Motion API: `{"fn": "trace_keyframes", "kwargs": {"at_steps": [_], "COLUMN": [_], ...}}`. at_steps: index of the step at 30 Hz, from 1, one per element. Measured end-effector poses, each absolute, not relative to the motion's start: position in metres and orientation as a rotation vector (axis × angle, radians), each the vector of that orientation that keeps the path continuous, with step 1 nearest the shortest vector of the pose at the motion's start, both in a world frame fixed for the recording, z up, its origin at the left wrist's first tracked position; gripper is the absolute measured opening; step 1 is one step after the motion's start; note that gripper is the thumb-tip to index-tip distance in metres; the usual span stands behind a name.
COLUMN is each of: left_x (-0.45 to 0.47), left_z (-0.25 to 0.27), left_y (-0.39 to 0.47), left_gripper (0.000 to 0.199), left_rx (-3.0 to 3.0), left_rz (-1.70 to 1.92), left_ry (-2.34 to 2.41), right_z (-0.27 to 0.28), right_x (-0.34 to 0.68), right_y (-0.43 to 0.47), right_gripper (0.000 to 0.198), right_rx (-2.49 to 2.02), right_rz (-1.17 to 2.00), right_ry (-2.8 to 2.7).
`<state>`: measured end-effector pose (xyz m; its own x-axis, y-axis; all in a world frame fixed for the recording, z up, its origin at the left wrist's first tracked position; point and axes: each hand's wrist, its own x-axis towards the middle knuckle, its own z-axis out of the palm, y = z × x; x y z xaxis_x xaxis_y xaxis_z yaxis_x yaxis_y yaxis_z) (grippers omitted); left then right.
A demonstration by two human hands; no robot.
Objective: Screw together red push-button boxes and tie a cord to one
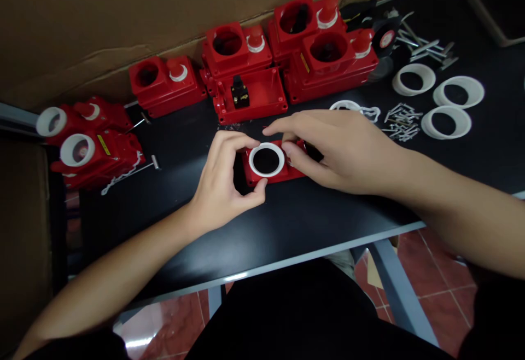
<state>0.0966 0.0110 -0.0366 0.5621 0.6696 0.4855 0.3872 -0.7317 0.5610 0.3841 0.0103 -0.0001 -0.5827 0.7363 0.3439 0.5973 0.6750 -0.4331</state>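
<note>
A red housing cover (295, 173) lies on the dark tabletop in front of me, a white ring (266, 175) set around its round opening. My left hand (227, 176) grips the cover's left end, fingertips at the ring's upper edge and thumb at the lower edge. Over the cover's right part, my right hand (336, 149) is bent, its index finger stretched out and its thumb bearing on the cover beside the ring. That hand hides most of the right end, so whatever is between its other fingertips is not visible.
Behind stand several red housings (241, 62) and an open red box (266, 94) with a black switch (239, 92). Two ringed housings (110, 155) sit left, beside T-shaped metal rods (153, 164). White rings (459, 92), screws (402, 122) and more rods (429, 48) lie right.
</note>
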Motion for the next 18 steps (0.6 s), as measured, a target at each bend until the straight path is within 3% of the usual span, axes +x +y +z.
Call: {"fn": "trace_keyframes", "kwargs": {"at_steps": [18], "left_x": [0.0948], "left_z": [-0.0352], "left_y": [0.0106], "left_gripper": [0.065], "left_rx": [2.43], "left_rz": [0.969], "left_ry": [0.872], "right_z": [-0.0012], "right_x": [0.3828], "right_y": [0.0126], "right_gripper": [0.04], "right_rx": [-0.969], "right_rz": [0.398], "right_ry": [-2.348]}}
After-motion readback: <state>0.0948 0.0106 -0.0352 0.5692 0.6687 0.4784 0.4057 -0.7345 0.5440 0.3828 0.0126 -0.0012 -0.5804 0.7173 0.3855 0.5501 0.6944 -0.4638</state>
